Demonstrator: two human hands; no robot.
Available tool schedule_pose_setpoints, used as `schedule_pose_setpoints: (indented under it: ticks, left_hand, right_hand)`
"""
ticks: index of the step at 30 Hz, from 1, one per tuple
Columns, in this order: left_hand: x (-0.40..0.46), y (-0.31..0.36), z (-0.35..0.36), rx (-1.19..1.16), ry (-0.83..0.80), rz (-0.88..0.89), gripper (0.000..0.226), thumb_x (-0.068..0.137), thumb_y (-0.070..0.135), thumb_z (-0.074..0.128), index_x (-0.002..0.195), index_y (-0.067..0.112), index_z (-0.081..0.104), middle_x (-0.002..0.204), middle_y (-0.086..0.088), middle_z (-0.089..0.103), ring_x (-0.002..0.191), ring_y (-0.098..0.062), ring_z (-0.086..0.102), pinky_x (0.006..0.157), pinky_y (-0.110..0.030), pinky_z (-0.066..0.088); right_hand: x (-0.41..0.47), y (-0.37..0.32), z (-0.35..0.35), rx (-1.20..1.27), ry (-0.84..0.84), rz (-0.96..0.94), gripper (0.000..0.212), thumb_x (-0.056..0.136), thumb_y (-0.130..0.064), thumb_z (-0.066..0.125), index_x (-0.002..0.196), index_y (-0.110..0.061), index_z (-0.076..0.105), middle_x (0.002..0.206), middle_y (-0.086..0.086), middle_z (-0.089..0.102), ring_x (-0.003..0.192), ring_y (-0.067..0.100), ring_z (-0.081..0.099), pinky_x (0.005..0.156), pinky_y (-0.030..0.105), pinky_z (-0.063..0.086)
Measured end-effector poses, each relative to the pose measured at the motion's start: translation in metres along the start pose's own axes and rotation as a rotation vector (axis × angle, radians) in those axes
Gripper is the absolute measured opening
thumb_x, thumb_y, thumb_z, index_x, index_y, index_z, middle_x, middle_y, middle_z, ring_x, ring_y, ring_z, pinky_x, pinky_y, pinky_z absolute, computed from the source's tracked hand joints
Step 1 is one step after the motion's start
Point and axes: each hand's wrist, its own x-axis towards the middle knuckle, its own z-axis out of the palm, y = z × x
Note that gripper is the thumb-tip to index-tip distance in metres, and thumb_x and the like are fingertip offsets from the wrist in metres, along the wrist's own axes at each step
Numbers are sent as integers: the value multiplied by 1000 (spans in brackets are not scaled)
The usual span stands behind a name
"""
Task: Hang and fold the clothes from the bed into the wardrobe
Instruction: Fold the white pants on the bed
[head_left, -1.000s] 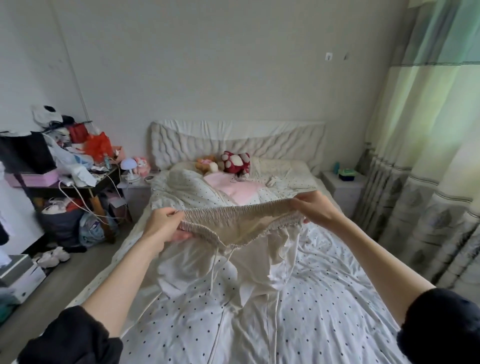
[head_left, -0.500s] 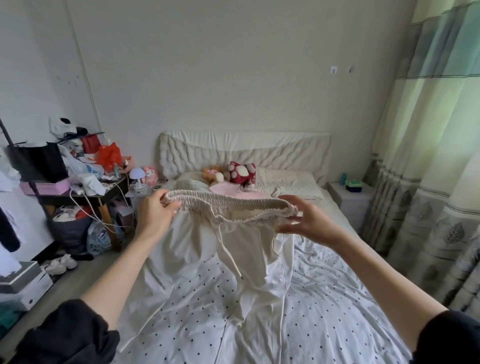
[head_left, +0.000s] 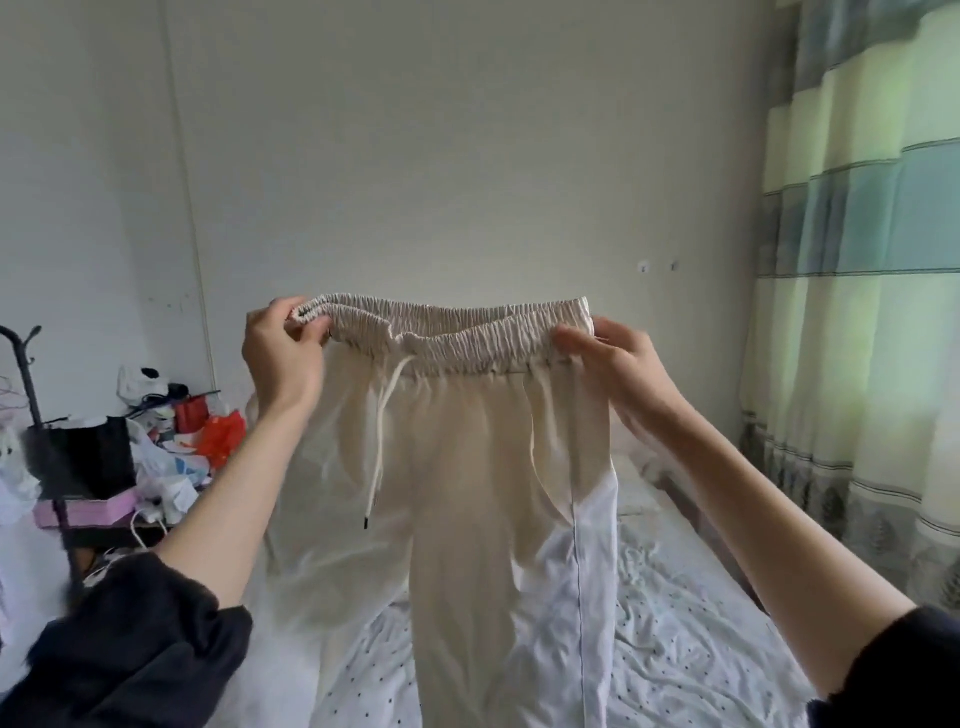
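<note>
A pair of cream trousers (head_left: 467, 467) with an elastic waistband and a white drawstring hangs in the air in front of me, above the bed (head_left: 691, 623). My left hand (head_left: 283, 353) pinches the left end of the waistband. At the right end my right hand (head_left: 613, 364) grips the band, fingers curled over it. The waistband is stretched wide between both hands. The legs hang down over the dotted white sheet and hide the headboard and pillows. No wardrobe is in view.
A cluttered side table (head_left: 130, 467) with bags, a pink box and cables stands at the left, beside a dark coat stand (head_left: 31, 395). Green and cream curtains (head_left: 857, 312) fill the right side. A plain wall lies ahead.
Both hands have lifted the trousers from just over the bed up to face height. The waistband is pulled straighter, and the legs now hang full length.
</note>
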Motion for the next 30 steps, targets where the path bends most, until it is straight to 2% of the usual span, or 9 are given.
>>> schedule_pose_setpoints:
  ticks: [3, 5, 7, 8, 11, 14, 17, 22, 30]
  left_hand:
    - [-4, 18, 31, -55, -68, -11, 29, 84, 10, 67, 113, 4, 65, 116, -20, 60, 106, -31, 58, 92, -26, 39]
    - [-29, 17, 55, -65, -187, -60, 30, 84, 10, 67, 113, 4, 65, 116, -19, 61, 106, -30, 58, 89, -25, 38]
    - [-68, 7, 80, -62, -343, -103, 30, 83, 10, 68, 112, 4, 66, 115, -19, 62, 106, -30, 59, 88, -26, 39]
    - [-88, -1, 89, -64, -413, -123, 29, 82, 9, 69, 111, 3, 67, 114, -18, 63, 105, -31, 60, 88, -26, 40]
    - [-154, -20, 115, -47, -595, -131, 26, 78, 7, 72, 104, 5, 70, 108, -17, 67, 102, -30, 61, 90, -27, 41]
    - [-223, -22, 143, -79, -801, -140, 21, 78, 4, 71, 99, 6, 71, 102, -13, 68, 98, -27, 61, 78, -23, 37]
    - [-274, -12, 172, -90, -933, -125, 20, 78, 5, 71, 98, 8, 72, 103, -11, 69, 100, -26, 61, 81, -24, 38]
    - [-366, 25, 234, -86, -1076, -76, 24, 80, 5, 69, 104, 8, 71, 112, -15, 61, 103, -28, 58, 84, -18, 33]
    - [-532, 48, 358, 43, -1249, -20, 25, 82, 7, 68, 107, 10, 71, 112, -14, 61, 104, -29, 58, 88, -22, 34]
  right_hand:
    - [-2, -3, -22, 72, 63, 58, 17, 84, -14, 65, 68, -13, 59, 61, 3, 51, 57, 14, 46, 55, 26, 33]
    - [-17, 15, -45, 19, 99, 146, 18, 79, -19, 69, 75, -4, 60, 65, 9, 46, 60, 19, 41, 55, 28, 28]
    - [-44, 44, -72, -54, 129, 294, 41, 73, -26, 69, 89, 10, 58, 76, 11, 47, 68, 23, 41, 58, 29, 28]
    - [-60, 59, -84, -93, 125, 372, 47, 71, -28, 69, 95, 12, 58, 78, 12, 48, 69, 23, 43, 60, 29, 31]
    - [-116, 97, -118, -171, 164, 553, 29, 78, -23, 66, 96, 0, 66, 75, 10, 55, 67, 20, 51, 64, 30, 38]
    - [-170, 121, -155, -217, 274, 675, 14, 85, -14, 59, 94, -5, 66, 77, 6, 59, 66, 17, 56, 60, 26, 44]
    - [-214, 138, -190, -249, 377, 780, 17, 87, -12, 54, 98, -4, 66, 79, 6, 62, 66, 15, 59, 60, 25, 47]
    - [-272, 173, -264, -269, 556, 879, 17, 86, -11, 54, 96, -2, 64, 74, 4, 62, 59, 12, 59, 57, 26, 49]
    - [-334, 287, -397, -248, 751, 1061, 10, 85, -9, 55, 79, -12, 62, 68, 3, 60, 56, 14, 57, 55, 27, 45]
